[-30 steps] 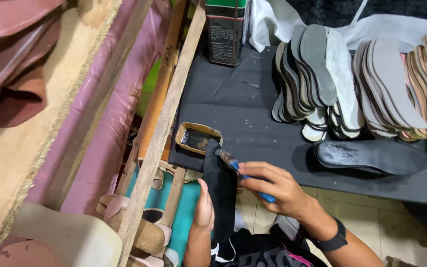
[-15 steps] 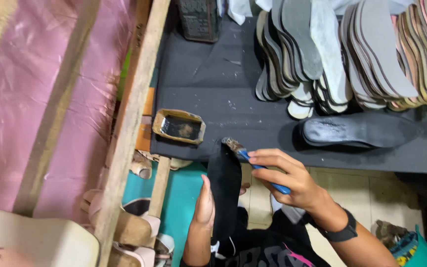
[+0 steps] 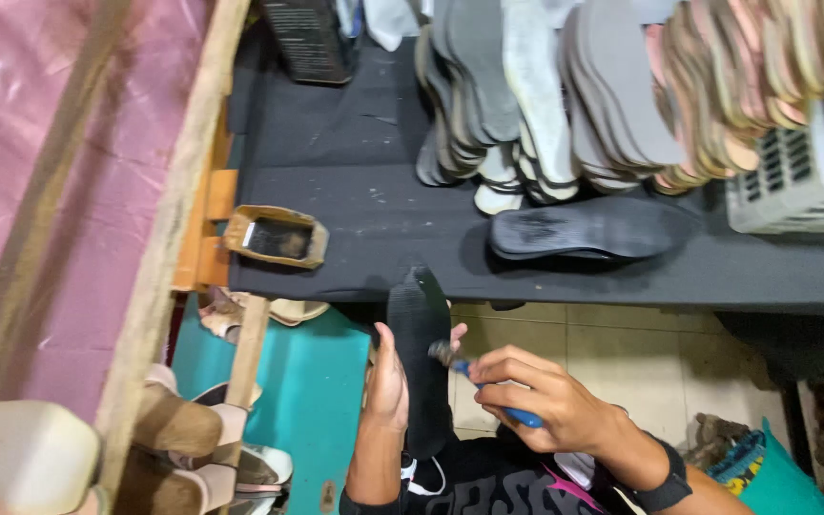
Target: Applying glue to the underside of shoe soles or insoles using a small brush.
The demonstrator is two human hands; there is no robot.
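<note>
Brush (image 3: 445,355) bristles blurred against sole (image 3: 419,362)

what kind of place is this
Most likely a small shoemaking workshop. Rows of cut soles lean on a black table, the left hand holds a black sole while the right hand works a brush over it, and finished shoes sit on a wooden rack.

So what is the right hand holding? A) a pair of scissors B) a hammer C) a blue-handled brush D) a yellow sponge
C: the right hand grips a small blue-handled brush, its bristle end touching the black sole that the left hand holds upright.
</note>
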